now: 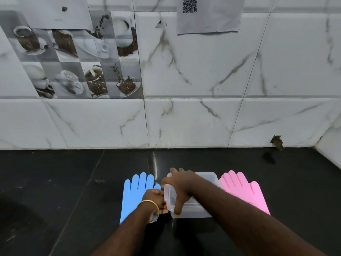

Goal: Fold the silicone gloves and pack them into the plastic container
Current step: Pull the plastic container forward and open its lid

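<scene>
right hand (181, 183) spread over clear plastic container (203, 211), gripping its lid | left hand (156, 199) curled, pinching the container's left edge | blue glove (134, 193) flat, just left | pink glove (243, 191) flat, right, fingers toward wall

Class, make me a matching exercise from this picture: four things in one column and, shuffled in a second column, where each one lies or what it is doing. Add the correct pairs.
Column 1
1. blue glove
2. pink glove
3. plastic container
4. left hand

Column 2
A. between the two gloves, under the right hand
B. flat on the counter, rightmost
C. wears a gold bangle, at the container's left edge
D. flat on the counter, leftmost

Pairs: 1-D, 2-B, 3-A, 4-C
</scene>
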